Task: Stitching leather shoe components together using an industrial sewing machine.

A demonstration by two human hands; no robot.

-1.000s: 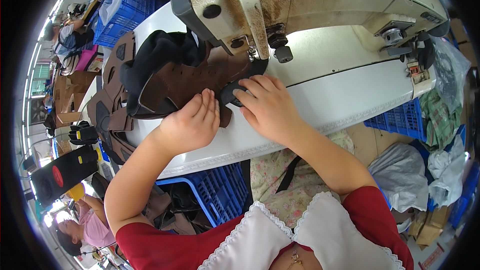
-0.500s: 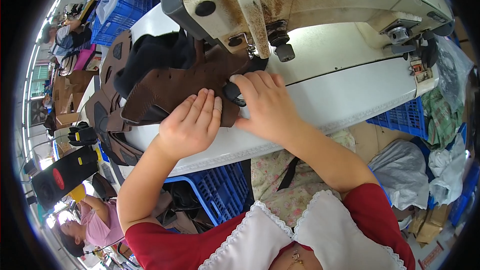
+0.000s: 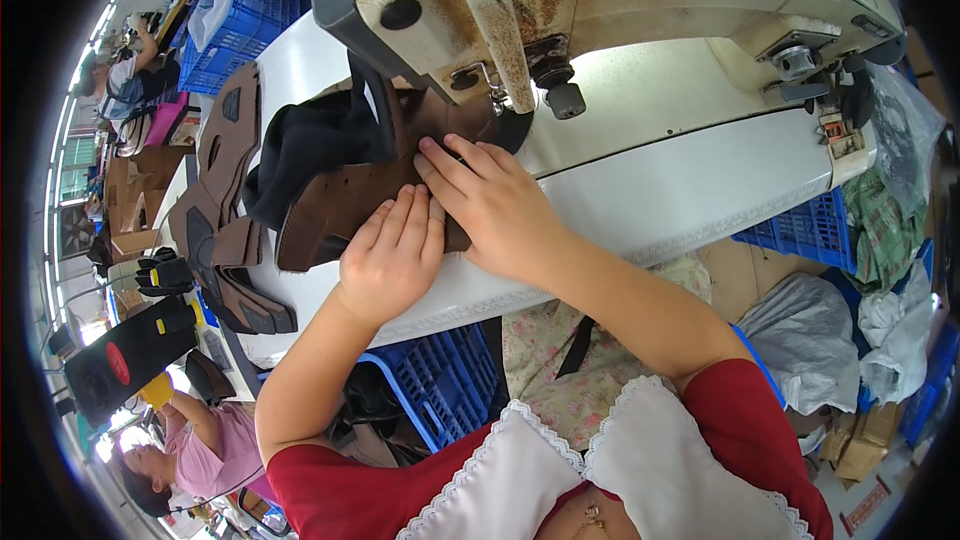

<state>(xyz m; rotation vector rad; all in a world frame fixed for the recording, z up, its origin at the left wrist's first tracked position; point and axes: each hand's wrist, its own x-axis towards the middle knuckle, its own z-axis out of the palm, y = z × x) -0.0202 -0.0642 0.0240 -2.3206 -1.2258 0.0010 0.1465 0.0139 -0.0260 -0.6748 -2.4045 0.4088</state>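
Shifted leftward since the earlier frame, my right hand [image 3: 495, 205] now lies just beside my left hand [image 3: 395, 255], both upon the dark-brown, hole-punched leather piece [image 3: 335, 205]. Bare, smooth white tabletop [image 3: 680, 180] opens to my right as far as its front edge; the cream, rust-speckled metal sewing machine [image 3: 680, 10] overhangs the leather's far end. Soft black cloth [image 3: 315, 155] bunches along the leather. Fingers extend flat, wrists angled inward; with thumbs hidden, I cannot tell whether either hand pinches.
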